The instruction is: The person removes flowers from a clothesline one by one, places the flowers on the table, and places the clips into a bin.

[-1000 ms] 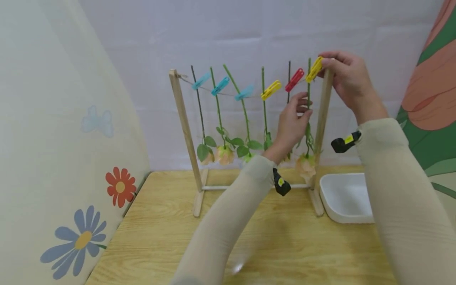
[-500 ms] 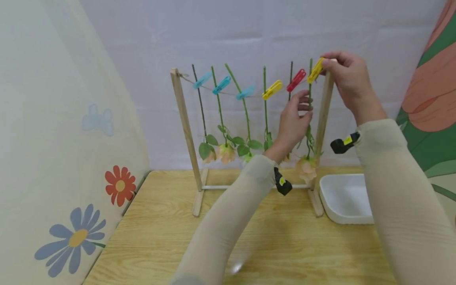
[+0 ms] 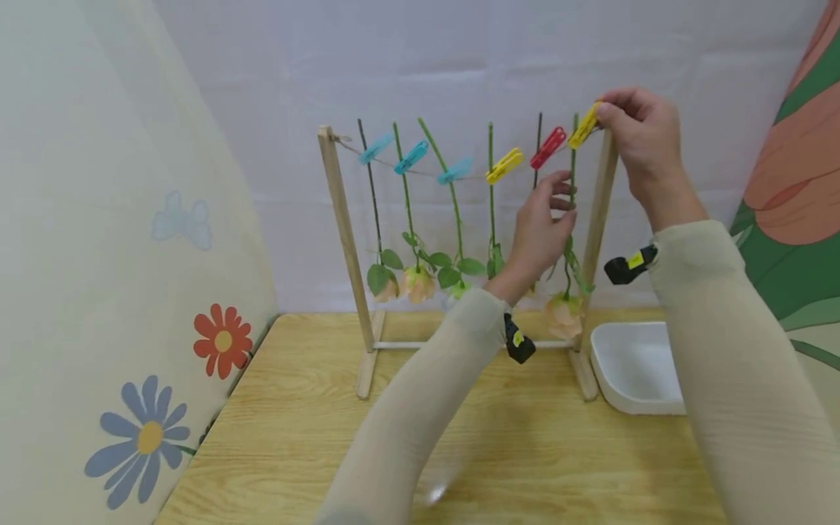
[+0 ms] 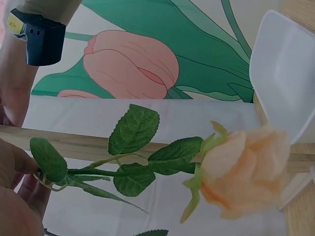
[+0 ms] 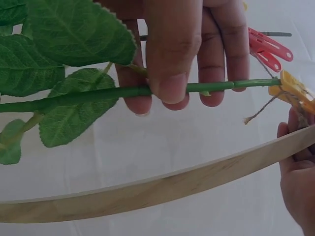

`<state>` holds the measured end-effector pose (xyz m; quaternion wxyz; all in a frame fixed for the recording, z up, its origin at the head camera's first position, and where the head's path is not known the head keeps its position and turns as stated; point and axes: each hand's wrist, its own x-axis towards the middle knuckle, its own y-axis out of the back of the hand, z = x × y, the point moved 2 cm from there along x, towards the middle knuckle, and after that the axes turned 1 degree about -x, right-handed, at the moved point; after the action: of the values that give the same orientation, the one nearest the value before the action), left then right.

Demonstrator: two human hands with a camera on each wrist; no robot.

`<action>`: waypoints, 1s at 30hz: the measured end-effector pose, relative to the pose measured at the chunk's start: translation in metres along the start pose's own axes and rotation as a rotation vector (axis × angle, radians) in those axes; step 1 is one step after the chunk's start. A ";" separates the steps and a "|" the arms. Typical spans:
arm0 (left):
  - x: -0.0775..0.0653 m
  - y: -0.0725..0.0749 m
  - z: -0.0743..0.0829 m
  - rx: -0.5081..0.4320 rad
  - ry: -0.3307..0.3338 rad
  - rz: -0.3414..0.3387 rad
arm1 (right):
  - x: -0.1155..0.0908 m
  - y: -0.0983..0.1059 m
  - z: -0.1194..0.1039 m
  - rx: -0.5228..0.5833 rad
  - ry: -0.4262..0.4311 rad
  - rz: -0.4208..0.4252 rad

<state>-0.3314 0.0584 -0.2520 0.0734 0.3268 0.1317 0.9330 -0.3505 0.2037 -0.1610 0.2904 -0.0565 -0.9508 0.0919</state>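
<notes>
At the right end of a twine line, my right hand (image 3: 646, 149) pinches a yellow clothespin (image 3: 584, 127) beside the rack's top. That clothespin sits on the stem of an upside-down artificial rose (image 4: 246, 172) with peach petals and green leaves. Lower on the same stem, my left hand (image 3: 541, 226) holds it between thumb and fingers, as the right wrist view shows. Further left along the twine hang several more roses, head down. A red clothespin (image 3: 547, 148), another yellow clothespin (image 3: 504, 166) and blue clothespins (image 3: 411, 157) hold them. My left forearm hides some blooms.
The wooden rack (image 3: 343, 240) stands on a wood-grain table (image 3: 282, 437), with a white lower bar (image 3: 397, 345). Close to its right foot is a white plastic tray (image 3: 633, 405), partly behind my right arm. A white cloth backdrop (image 3: 420, 51) hangs behind.
My right hand has shifted slightly up and to the right with the yellow clothespin. My left hand stays on the stem, nearly still.
</notes>
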 end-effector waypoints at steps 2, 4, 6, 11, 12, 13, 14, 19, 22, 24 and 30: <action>-0.001 0.000 -0.001 0.014 -0.026 -0.003 | 0.001 0.001 -0.001 0.004 0.012 0.015; -0.003 0.000 -0.001 0.025 -0.055 -0.001 | 0.002 0.002 -0.002 0.004 0.009 0.036; -0.004 0.001 -0.001 0.026 -0.078 0.003 | 0.003 0.003 -0.004 0.006 0.006 0.054; -0.005 0.003 0.001 0.046 -0.081 -0.019 | 0.006 0.007 -0.010 0.045 0.048 0.072; -0.006 0.003 0.001 0.054 -0.082 -0.023 | 0.007 0.008 -0.012 0.058 0.059 0.074; -0.006 0.003 0.001 0.059 -0.089 -0.024 | 0.007 0.009 -0.013 0.077 0.069 0.075; -0.006 0.003 0.001 0.064 -0.102 -0.020 | 0.007 0.010 -0.014 0.096 0.083 0.074; -0.008 0.005 0.000 0.075 -0.164 -0.016 | 0.004 0.015 -0.017 0.225 0.109 0.039; -0.011 0.009 0.000 0.092 -0.188 -0.031 | 0.001 0.019 -0.017 0.295 0.141 0.005; -0.013 0.013 -0.001 0.106 -0.209 -0.041 | -0.002 0.023 -0.018 0.336 0.140 -0.015; -0.023 0.026 0.002 0.165 -0.238 -0.088 | -0.016 0.038 -0.016 0.375 0.113 -0.096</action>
<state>-0.3134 0.0287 -0.2569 0.1022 0.4341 0.2125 0.8694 -0.3262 0.2401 -0.1644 0.3526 0.0390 -0.9010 0.2498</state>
